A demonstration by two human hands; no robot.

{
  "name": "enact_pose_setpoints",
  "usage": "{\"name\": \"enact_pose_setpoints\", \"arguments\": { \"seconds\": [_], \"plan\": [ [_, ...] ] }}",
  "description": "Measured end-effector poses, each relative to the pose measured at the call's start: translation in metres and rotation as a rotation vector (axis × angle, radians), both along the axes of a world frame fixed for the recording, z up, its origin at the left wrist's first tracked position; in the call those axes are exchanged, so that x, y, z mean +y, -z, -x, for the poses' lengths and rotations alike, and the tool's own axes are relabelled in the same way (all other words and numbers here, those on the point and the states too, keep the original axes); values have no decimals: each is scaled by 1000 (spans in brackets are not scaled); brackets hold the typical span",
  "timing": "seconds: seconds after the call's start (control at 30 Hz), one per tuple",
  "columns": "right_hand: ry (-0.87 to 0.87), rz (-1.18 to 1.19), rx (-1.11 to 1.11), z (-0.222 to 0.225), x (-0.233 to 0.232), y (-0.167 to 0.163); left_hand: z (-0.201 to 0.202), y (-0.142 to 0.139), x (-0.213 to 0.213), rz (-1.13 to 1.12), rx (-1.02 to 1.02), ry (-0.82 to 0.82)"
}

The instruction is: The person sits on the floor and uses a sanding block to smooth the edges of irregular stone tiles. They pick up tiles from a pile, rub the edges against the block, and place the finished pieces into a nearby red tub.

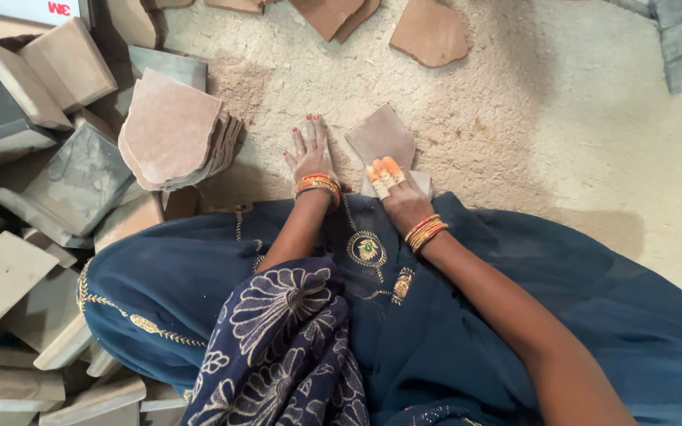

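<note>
Soft even daylight, sharp, faint shadows

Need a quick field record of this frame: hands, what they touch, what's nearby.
left hand: flat on sandy ground, fingers spread, holds nothing
right hand: pressing on a flat stone piece
right fingertips: wrapped in tape
nearby left: stack of shaped stone slabs
far left: pile of grey stone blocks
</note>
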State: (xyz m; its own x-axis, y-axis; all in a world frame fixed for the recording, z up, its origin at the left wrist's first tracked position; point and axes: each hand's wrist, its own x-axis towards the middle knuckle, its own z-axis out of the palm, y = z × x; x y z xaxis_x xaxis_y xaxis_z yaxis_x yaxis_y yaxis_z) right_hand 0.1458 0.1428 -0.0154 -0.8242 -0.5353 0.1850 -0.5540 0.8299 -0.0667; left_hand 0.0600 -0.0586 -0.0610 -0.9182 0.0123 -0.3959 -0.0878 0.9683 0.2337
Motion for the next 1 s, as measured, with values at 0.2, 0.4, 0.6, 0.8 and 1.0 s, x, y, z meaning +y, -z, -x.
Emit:
{"name": "enact_pose_setpoints", "arguments": {
  "seconds": [0.2, 0.4, 0.6, 0.8, 1.0],
  "plan": [
    [80, -19, -2, 45, 9, 15, 2, -28, -3, -52, -136, 8],
    [201, -41, 32, 84, 5, 26, 3, -27, -8, -71, -139, 6],
    [91, -149, 45, 12, 14, 22, 3, -24, -6, -73, -138, 10],
    [121, -223, -27, 21, 26, 29, 1, -38, -4, -43, -161, 14],
    [194, -189, 50, 70, 34, 32, 4, -36, 3, 20, -164, 53]
  ]
}}
